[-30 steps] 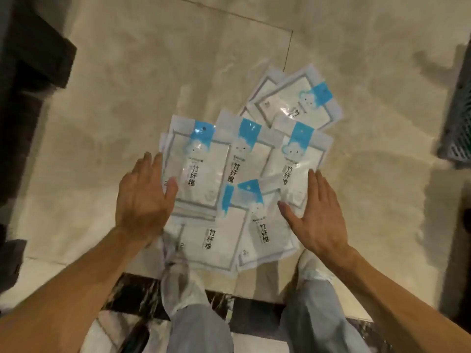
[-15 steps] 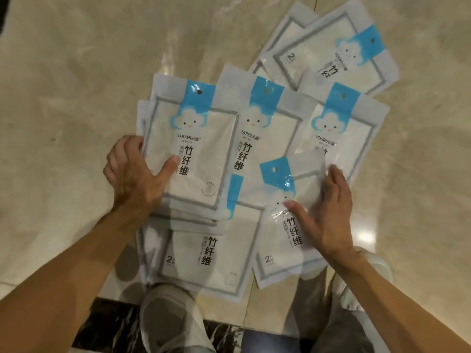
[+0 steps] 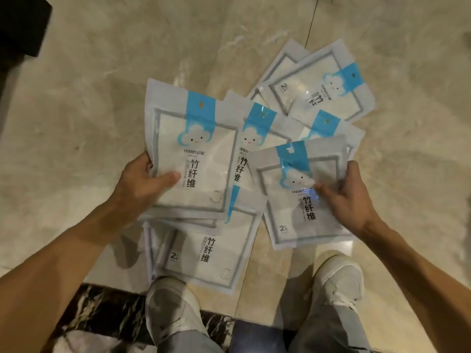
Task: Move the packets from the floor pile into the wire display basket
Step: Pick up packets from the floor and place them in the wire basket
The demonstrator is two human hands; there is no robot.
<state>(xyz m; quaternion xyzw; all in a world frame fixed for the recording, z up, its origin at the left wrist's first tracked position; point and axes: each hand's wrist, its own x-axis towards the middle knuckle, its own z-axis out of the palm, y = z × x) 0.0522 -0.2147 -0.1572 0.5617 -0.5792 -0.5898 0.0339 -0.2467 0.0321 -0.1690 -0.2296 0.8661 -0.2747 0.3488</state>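
— Can you count the white-and-blue plastic packets (image 3: 257, 159) on the floor?
— No, they overlap; several show only edges.
— And that black block (image 3: 21, 24) far left?
— Cut off by the frame's edge; can't tell what it is.

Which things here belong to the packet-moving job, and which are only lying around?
Belongs to the job:
- left hand, holding a stack of packets
- right hand, holding one packet
- packets still on the floor

Only there:
- white shoes
- dark object, top left corner

The wire basket is not in view.
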